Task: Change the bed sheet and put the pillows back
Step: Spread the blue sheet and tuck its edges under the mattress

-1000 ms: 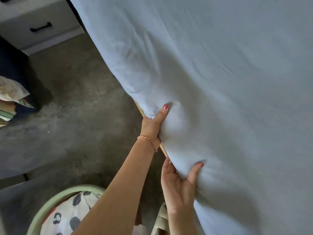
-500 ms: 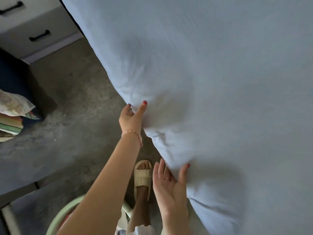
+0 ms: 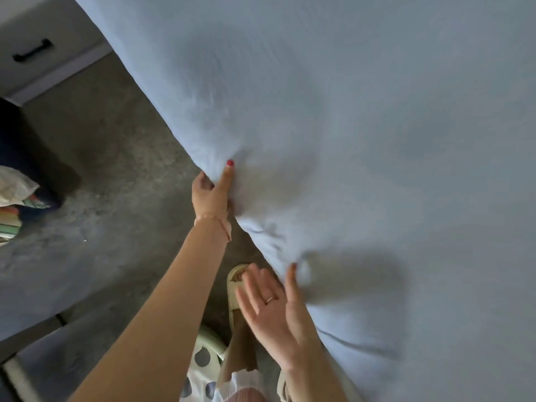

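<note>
- left hand (image 3: 211, 195) pinches blue bed sheet (image 3: 348, 140) edge, 9 o'clock side
- right hand (image 3: 275, 309) fingers spread wide, holding nothing
- best pull taut, tuck under

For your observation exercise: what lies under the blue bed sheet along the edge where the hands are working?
Nothing under the blue sheet shows; it covers everything. The left hand grips its edge; the right hand is open beside it.
</note>
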